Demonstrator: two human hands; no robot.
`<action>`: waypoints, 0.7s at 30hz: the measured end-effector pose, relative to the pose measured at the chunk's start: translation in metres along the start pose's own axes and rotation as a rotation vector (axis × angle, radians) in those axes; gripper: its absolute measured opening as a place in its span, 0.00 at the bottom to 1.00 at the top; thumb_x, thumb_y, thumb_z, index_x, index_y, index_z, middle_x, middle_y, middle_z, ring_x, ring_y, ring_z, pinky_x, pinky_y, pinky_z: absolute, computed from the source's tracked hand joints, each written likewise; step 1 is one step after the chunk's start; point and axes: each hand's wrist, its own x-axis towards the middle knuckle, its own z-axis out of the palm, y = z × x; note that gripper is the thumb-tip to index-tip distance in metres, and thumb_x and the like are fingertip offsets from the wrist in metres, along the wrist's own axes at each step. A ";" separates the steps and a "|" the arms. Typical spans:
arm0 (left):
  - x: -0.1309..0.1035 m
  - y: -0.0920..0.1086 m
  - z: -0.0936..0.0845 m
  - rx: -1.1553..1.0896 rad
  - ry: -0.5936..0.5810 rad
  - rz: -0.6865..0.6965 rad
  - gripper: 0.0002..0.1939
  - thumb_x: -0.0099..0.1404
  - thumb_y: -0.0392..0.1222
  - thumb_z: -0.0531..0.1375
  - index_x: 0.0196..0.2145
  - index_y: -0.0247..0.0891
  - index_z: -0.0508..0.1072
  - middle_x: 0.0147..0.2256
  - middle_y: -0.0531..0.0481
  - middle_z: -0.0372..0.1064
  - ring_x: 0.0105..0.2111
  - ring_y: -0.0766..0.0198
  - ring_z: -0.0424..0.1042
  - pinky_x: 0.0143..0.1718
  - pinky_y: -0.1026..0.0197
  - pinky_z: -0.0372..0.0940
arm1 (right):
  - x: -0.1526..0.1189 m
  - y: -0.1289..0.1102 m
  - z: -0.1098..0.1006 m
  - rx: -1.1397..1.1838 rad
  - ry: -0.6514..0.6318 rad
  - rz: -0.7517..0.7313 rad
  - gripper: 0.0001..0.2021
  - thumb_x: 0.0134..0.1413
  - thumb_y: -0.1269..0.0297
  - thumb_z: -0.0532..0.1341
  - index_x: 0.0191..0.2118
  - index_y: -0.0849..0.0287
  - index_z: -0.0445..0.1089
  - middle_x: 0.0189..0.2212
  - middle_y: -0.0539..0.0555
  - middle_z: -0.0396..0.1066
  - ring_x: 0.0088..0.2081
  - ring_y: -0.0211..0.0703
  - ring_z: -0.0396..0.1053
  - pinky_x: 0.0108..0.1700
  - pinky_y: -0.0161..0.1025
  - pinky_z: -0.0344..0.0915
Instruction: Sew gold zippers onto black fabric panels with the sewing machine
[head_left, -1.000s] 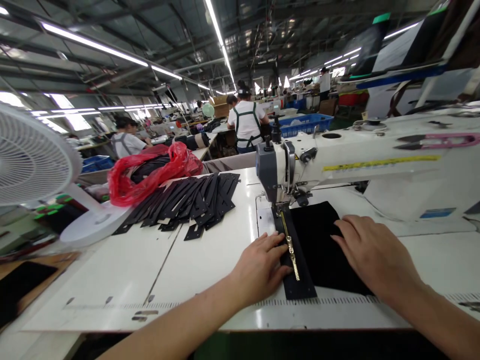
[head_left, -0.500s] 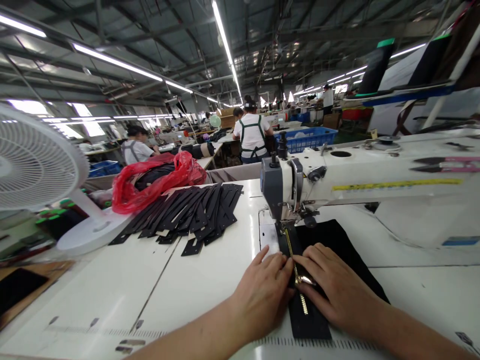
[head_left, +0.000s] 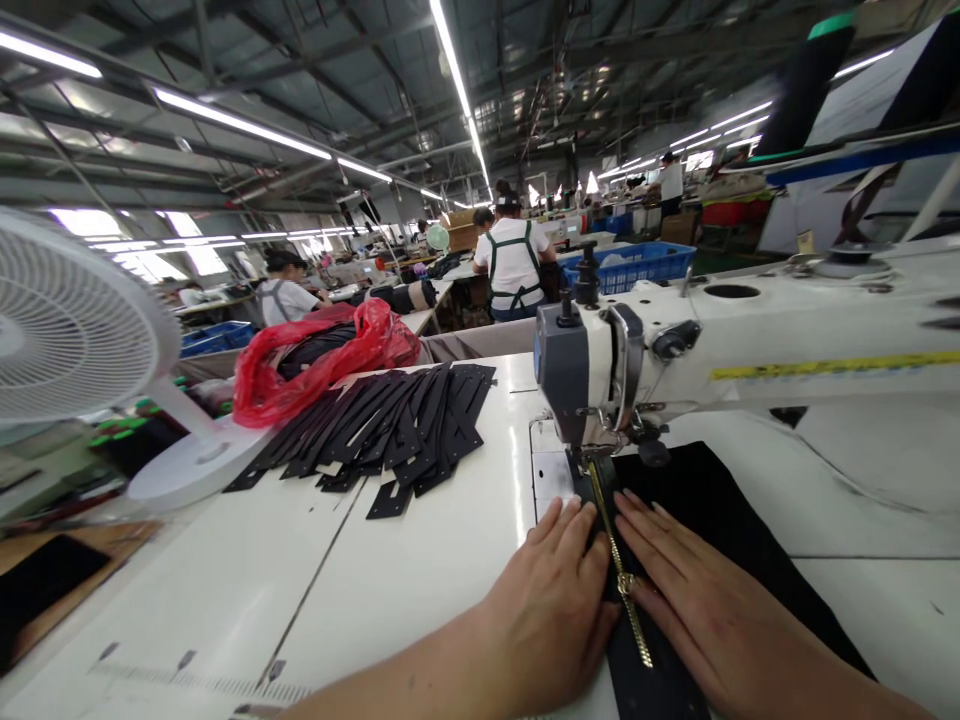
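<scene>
A black strip (head_left: 651,690) with a gold-toothed zipper (head_left: 611,530) down its middle runs under the presser foot of a white sewing machine (head_left: 592,380). My left hand (head_left: 551,590) lies on the strip's left side, its fingers stretched toward the needle. On the right side rests my right hand (head_left: 697,590), fingers flat and extended, the thumb beside the gold zipper slider (head_left: 626,583). Black fabric (head_left: 720,495) spreads to the right beneath that hand. The needle point is hidden behind the machine head.
A heap of black slotted strips (head_left: 397,420) lies left on the white table (head_left: 420,600). Behind it sits a red plastic bag (head_left: 300,350) with dark pieces. A white fan (head_left: 82,330) stands far left. People (head_left: 514,255) work beyond, near a blue crate (head_left: 637,265).
My right hand's fingers have straightened and flattened beside the zipper. The slider looks turned, its pull now mostly out of sight. The view has shifted slightly, moving the machine rightward.
</scene>
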 end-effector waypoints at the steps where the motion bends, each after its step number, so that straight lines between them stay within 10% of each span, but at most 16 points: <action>1: 0.001 0.000 0.000 -0.005 0.003 0.002 0.23 0.67 0.42 0.48 0.56 0.25 0.58 0.59 0.33 0.53 0.61 0.48 0.47 0.63 0.47 0.43 | 0.001 0.000 -0.001 0.005 -0.005 0.004 0.21 0.58 0.68 0.49 0.53 0.76 0.63 0.55 0.70 0.58 0.56 0.55 0.59 0.49 0.50 0.68; 21: 0.010 -0.019 0.009 -0.165 0.191 -0.018 0.19 0.61 0.38 0.55 0.49 0.29 0.65 0.53 0.35 0.61 0.55 0.49 0.60 0.60 0.44 0.52 | 0.013 0.006 -0.012 -0.031 0.058 0.041 0.18 0.56 0.67 0.51 0.49 0.68 0.68 0.51 0.63 0.66 0.51 0.51 0.65 0.45 0.46 0.69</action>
